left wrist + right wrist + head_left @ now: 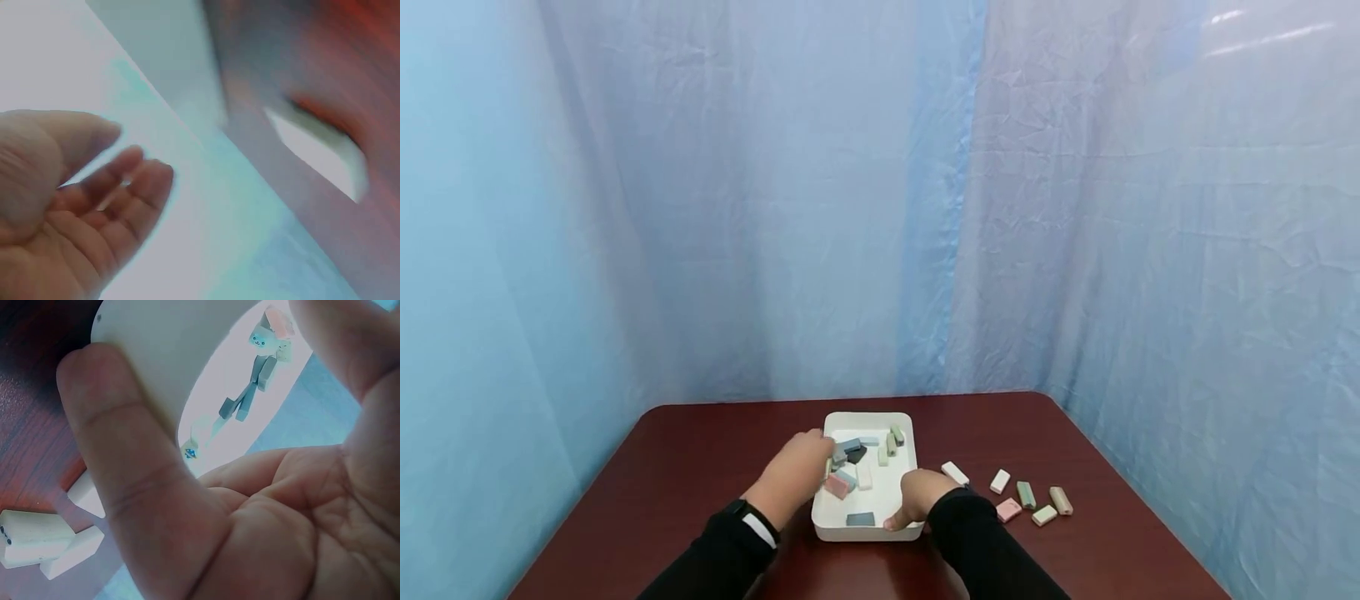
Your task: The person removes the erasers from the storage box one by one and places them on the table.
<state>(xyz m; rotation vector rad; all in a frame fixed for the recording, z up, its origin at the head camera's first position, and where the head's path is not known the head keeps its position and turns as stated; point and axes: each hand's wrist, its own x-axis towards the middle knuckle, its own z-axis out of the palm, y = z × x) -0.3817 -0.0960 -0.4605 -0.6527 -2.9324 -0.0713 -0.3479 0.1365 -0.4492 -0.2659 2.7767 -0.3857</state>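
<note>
A shallow white tray (874, 482) sits on the table with several small pastel blocks in it, among them a pink block (837, 486), a white block (864, 476) and a grey block (861, 519). My right hand (921, 493) grips the tray's near right corner. In the right wrist view one finger (125, 425) lies along the outside of the tray wall (162, 350). At the tray's left rim is my left hand (797, 471). The left wrist view shows this hand (94, 200) with loosely bent fingers, thumb apart, holding nothing. Some block faces carry small printed faces.
Right of the tray, several loose blocks lie on the dark red table (715, 467), including a pink block (1009, 510), a green block (1026, 495) and a white block (1000, 481). Blue curtains (850, 208) hang behind the table and at both sides.
</note>
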